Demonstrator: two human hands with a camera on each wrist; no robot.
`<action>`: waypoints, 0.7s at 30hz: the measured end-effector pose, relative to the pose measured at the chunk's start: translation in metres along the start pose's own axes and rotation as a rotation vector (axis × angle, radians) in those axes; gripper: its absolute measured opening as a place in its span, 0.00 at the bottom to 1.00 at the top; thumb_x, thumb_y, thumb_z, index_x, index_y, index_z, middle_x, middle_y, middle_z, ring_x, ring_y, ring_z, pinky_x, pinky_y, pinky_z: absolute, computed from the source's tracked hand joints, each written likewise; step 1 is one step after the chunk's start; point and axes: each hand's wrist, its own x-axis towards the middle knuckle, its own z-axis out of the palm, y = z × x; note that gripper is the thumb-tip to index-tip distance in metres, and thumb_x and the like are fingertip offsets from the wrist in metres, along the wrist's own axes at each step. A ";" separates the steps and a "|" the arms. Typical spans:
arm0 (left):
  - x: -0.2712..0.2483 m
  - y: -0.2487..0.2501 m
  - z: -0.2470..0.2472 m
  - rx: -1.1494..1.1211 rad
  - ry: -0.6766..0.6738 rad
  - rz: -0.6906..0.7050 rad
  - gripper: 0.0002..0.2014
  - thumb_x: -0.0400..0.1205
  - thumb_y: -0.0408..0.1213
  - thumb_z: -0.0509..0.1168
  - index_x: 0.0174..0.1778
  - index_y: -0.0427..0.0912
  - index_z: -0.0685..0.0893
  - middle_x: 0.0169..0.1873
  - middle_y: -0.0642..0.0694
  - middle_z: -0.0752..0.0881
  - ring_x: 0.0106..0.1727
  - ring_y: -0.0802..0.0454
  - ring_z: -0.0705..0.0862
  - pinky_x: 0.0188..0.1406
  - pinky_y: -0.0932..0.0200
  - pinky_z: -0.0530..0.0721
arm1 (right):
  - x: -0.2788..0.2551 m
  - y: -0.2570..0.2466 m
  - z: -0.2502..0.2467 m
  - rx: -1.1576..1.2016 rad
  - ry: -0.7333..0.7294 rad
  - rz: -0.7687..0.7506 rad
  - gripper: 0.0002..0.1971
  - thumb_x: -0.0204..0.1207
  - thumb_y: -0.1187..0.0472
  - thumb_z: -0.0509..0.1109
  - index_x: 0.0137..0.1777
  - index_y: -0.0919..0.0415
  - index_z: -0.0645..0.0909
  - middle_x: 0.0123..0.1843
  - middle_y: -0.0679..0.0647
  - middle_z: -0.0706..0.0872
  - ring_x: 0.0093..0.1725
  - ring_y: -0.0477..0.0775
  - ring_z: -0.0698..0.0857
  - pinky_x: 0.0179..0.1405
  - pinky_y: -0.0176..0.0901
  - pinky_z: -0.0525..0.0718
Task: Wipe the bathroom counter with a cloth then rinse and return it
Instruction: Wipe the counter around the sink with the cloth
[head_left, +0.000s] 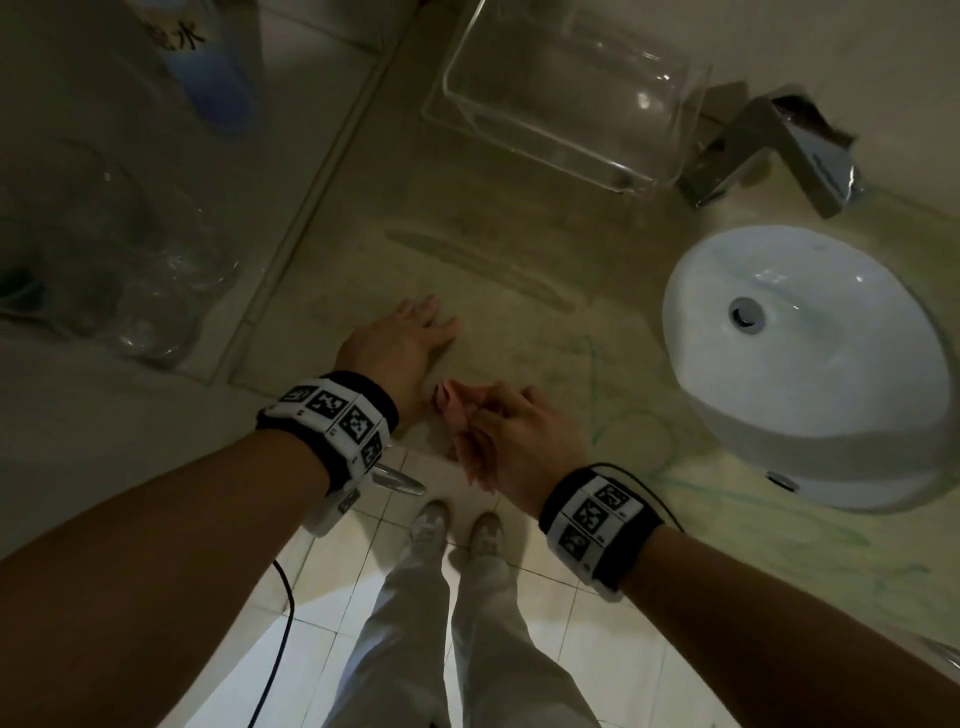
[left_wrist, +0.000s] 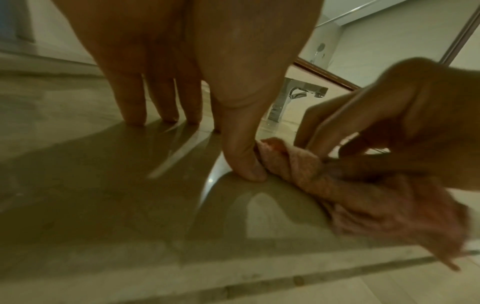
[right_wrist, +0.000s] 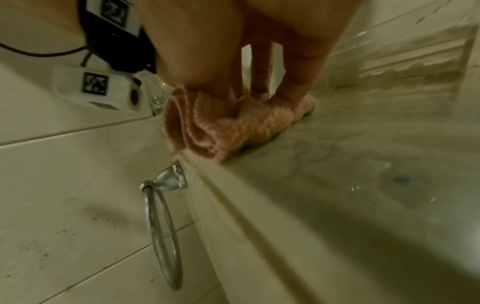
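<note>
A pink cloth (head_left: 456, 415) lies bunched at the front edge of the beige bathroom counter (head_left: 509, 249). My right hand (head_left: 485, 421) grips it from above, fingers curled into its folds; in the right wrist view the cloth (right_wrist: 233, 127) bulges out under the fingers (right_wrist: 259, 82). Just to its left, my left hand (head_left: 415, 332) rests flat on the counter with straight fingers. In the left wrist view its thumb (left_wrist: 241, 160) touches the twisted end of the cloth (left_wrist: 298, 166). Green scribbled marks (head_left: 636, 431) stain the counter right of the cloth.
A white oval sink (head_left: 883, 395) is set in the counter at the right, with a chrome faucet (head_left: 769, 145) behind it. A clear box (head_left: 566, 93) stands at the back, glassware (head_left: 130, 280) at the left. A chrome towel ring (right_wrist: 163, 226) hangs below the counter edge.
</note>
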 end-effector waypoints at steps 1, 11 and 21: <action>0.000 0.001 -0.001 0.014 0.001 -0.004 0.43 0.75 0.54 0.71 0.83 0.60 0.54 0.86 0.50 0.47 0.86 0.48 0.50 0.74 0.42 0.69 | 0.007 0.005 0.000 0.024 -0.060 0.054 0.17 0.73 0.46 0.71 0.60 0.51 0.85 0.52 0.51 0.88 0.43 0.59 0.84 0.40 0.47 0.82; 0.000 0.003 -0.004 0.064 -0.052 -0.024 0.51 0.70 0.51 0.78 0.83 0.60 0.52 0.86 0.51 0.45 0.86 0.49 0.49 0.76 0.43 0.66 | 0.101 0.089 -0.045 0.004 -0.038 0.345 0.19 0.81 0.44 0.61 0.69 0.44 0.70 0.47 0.51 0.76 0.38 0.58 0.80 0.36 0.47 0.79; 0.000 0.006 -0.006 0.103 -0.056 -0.030 0.50 0.70 0.51 0.77 0.83 0.59 0.52 0.86 0.49 0.46 0.86 0.47 0.50 0.74 0.41 0.68 | 0.004 0.037 -0.025 0.003 0.051 0.129 0.23 0.76 0.46 0.60 0.65 0.56 0.80 0.50 0.56 0.86 0.42 0.62 0.84 0.43 0.51 0.83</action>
